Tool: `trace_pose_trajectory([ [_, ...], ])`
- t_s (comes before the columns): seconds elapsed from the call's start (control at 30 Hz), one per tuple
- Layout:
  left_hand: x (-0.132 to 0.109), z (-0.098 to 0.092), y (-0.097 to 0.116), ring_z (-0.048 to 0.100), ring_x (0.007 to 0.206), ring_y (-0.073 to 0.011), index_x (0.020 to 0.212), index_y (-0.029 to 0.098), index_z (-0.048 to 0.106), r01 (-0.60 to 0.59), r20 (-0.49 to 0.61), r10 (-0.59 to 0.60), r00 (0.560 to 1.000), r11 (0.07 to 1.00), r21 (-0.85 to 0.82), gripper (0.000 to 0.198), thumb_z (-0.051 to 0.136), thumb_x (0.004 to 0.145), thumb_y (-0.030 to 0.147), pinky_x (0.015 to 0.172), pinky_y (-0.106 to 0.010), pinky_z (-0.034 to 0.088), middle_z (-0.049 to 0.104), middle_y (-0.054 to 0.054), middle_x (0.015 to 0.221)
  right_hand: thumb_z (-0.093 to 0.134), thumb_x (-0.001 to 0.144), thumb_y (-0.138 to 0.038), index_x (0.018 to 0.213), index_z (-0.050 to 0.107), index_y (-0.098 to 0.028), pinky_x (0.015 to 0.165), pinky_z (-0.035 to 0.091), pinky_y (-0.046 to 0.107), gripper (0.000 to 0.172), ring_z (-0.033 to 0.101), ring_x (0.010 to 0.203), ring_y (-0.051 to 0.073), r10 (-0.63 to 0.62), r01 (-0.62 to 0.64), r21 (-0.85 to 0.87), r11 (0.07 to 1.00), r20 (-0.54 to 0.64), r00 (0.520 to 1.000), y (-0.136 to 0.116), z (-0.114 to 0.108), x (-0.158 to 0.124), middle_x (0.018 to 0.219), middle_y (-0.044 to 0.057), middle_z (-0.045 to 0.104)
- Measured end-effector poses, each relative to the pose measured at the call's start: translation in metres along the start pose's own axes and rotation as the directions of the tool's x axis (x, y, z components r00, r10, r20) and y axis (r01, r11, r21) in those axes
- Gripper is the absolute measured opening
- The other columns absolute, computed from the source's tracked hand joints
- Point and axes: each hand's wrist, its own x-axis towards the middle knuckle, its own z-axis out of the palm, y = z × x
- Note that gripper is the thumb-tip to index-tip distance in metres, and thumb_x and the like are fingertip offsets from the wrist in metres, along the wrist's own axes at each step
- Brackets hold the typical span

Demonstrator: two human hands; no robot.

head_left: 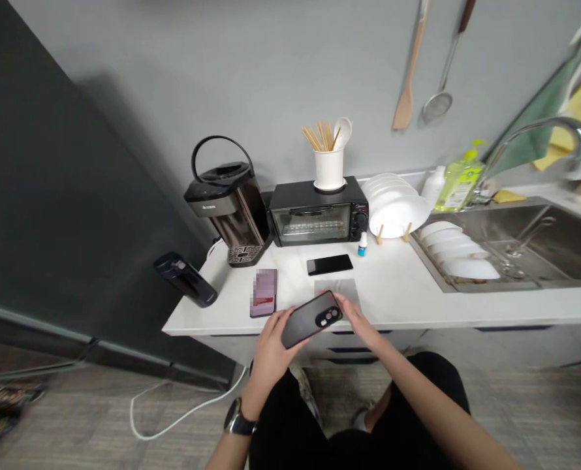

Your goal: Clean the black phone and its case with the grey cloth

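A dark, smoky phone case (pixel 304 321) with a camera cutout is held tilted above the counter's front edge. My left hand (pixel 272 346) grips its left end, thumb along the lower side and fingers along the upper. At the camera end, the fingers of my right hand (pixel 353 315) close on the case's edge. Whether a phone sits inside I cannot tell. Behind it on the counter lie a black phone (pixel 329 264), a grey translucent sheet (pixel 346 290) partly covered by my right hand, and a purple phone-shaped item (pixel 264 292), partly blurred. A small white-and-blue bottle (pixel 362 246) stands nearby.
At the back are a water dispenser (pixel 234 212) and a toaster oven (pixel 314 219) bearing a utensil pot (pixel 329 168). A dark flask (pixel 185 279) is at the left edge. White plates (pixel 398 212) stand right, beside the sink (pixel 555 254) with bowls (pixel 467 266).
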Motion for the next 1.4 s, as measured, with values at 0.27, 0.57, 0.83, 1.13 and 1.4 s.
trace_pose_trajectory([
  [0.27,0.021,0.016,-0.017,0.060,0.128,-0.0316,0.150,0.031,0.047,-0.064,0.031,0.059,0.998,0.984,0.163,0.079,0.085,0.082,0.044,0.110,-0.049,0.051,0.060,-0.008,0.138,0.052,0.099,-0.025,0.114,0.073,-0.024,0.106,0.051,0.045,0.026,0.063,0.121,0.027,-0.176,0.123,-0.917,0.379,0.059,0.983,0.010,-0.075,-0.001,0.131,0.009,0.071],
  [0.57,0.081,0.078,0.010,0.055,0.131,-0.0342,0.153,0.024,0.046,-0.216,0.148,0.204,0.968,0.974,0.068,0.084,0.081,0.082,0.055,0.113,-0.053,0.046,0.057,-0.014,0.141,0.060,0.097,-0.042,0.094,0.065,-0.023,0.079,0.053,0.034,0.020,0.068,0.079,0.021,-0.287,-0.131,-0.751,0.647,-0.399,0.871,-0.043,-0.122,-0.029,0.091,0.004,0.075],
  [0.83,0.085,0.078,0.002,0.050,0.137,-0.0312,0.161,0.028,0.031,-0.236,0.201,0.256,0.945,0.964,-0.120,0.084,0.076,0.091,0.037,0.118,-0.053,0.042,0.054,-0.013,0.149,0.049,0.103,-0.022,0.109,0.068,-0.022,0.090,0.053,0.038,0.020,0.069,0.100,0.026,-0.341,0.015,-0.958,0.285,-0.087,0.936,-0.030,-0.084,-0.012,0.109,0.009,0.074],
  [1.13,0.090,0.084,0.002,0.054,0.128,-0.0298,0.162,0.026,0.030,-0.162,0.209,0.198,0.958,0.970,-0.180,0.090,0.076,0.085,0.024,0.114,-0.050,0.045,0.060,-0.010,0.142,0.051,0.104,-0.031,0.138,0.062,-0.014,0.114,0.046,0.044,0.040,0.060,0.131,0.029,-0.180,0.114,-0.950,0.290,0.063,0.982,0.004,-0.017,-0.002,0.143,0.015,0.065],
  [1.4,0.090,0.081,-0.002,0.052,0.132,-0.0301,0.164,0.027,0.024,-0.174,0.243,0.211,0.947,0.971,-0.165,0.092,0.071,0.085,0.021,0.114,-0.050,0.043,0.058,-0.012,0.144,0.047,0.107,-0.032,0.134,0.067,-0.021,0.107,0.053,0.035,0.035,0.067,0.124,0.022,-0.064,0.206,-0.895,0.396,0.196,0.978,-0.010,-0.011,-0.009,0.138,0.007,0.070],
])
